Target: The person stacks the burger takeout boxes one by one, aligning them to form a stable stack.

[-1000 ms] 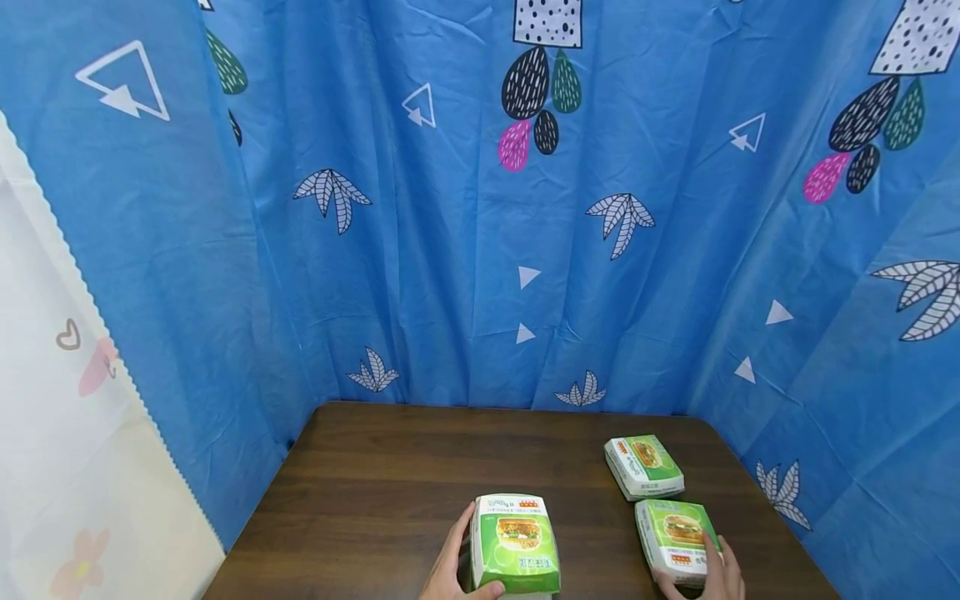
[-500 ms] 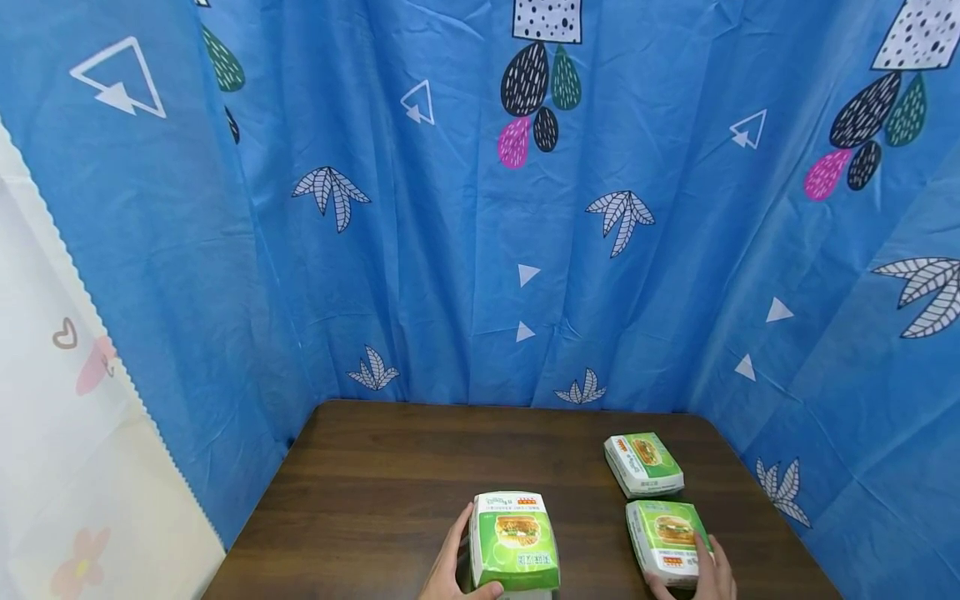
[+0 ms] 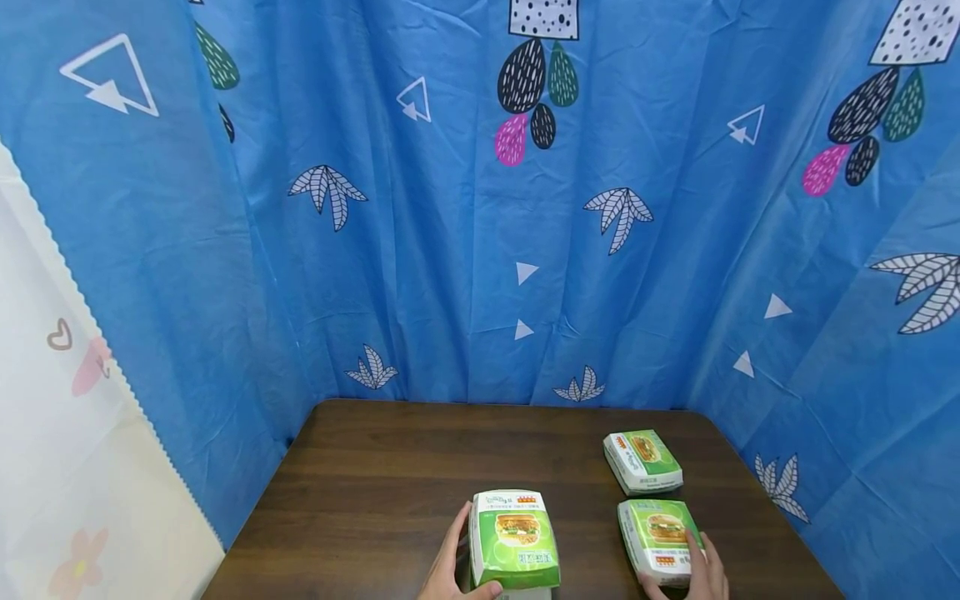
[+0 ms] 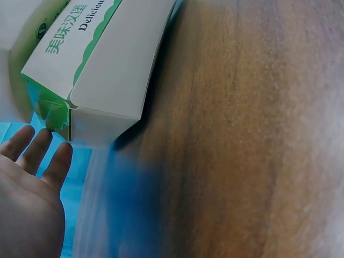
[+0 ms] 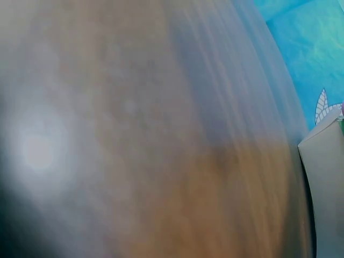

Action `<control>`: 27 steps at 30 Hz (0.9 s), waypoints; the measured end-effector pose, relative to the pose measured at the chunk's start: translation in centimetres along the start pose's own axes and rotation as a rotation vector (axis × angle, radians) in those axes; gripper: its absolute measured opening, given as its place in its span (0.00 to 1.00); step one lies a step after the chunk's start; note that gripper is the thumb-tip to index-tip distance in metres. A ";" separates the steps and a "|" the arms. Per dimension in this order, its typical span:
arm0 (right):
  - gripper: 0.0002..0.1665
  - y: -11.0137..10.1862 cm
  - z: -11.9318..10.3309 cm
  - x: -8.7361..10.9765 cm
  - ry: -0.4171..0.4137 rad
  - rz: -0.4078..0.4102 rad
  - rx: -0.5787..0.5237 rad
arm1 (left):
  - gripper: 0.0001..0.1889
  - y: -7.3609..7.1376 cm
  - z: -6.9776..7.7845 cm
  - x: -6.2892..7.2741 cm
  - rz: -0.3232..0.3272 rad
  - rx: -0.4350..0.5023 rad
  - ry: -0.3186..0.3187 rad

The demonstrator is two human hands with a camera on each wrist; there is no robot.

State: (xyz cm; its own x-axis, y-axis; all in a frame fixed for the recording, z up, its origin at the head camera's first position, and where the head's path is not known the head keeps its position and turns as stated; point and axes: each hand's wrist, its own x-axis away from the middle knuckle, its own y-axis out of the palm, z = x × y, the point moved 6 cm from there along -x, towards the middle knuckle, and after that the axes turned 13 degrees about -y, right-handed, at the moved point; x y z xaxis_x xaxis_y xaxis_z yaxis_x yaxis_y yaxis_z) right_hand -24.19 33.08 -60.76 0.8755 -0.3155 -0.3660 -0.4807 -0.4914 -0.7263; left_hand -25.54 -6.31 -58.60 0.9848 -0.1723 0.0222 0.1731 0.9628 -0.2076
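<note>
Upper burger box (image 3: 516,537) comes first from your left: it is at the bottom of the head view, its green printed lid facing up above the brown surface (image 3: 375,483). Your left hand (image 3: 450,575) holds it, fingers along its left side and thumb at the near edge. Your left wrist view suggests a lower box (image 4: 110,70) directly beneath it, so that pair looks stacked already, though you can't tell from here how squarely one sits on the other. Moving right, the far box (image 3: 643,462) lies flat, well apart from the pair, and neither of your hands touches it. Just on your side of it is the right box (image 3: 656,525), lid up too, with your right hand (image 3: 701,575) gripping it, thumb by the near side and fingers over the lid. Whether you have it resting on the surface or slightly raised can't be told; your right wrist view doesn't show the hand. By my judgement you are partway through: two boxes are together, the right box is in your grip but apart from them, and the far box remains to be dealt with, if you need it.
</note>
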 end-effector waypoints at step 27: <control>0.70 0.5 -2.4 1.9 -0.109 0.047 0.013 | 0.53 0.0 -1.1 0.1 0.031 0.003 0.053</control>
State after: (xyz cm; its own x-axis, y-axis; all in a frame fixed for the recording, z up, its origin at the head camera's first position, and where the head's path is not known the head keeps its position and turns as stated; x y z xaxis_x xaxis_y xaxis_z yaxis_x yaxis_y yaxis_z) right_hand -22.92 30.26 -60.41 0.8527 -0.2471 -0.4603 -0.5210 -0.4671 -0.7144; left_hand -25.48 -6.53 -59.64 0.9875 -0.1534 -0.0362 0.1429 0.9684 -0.2045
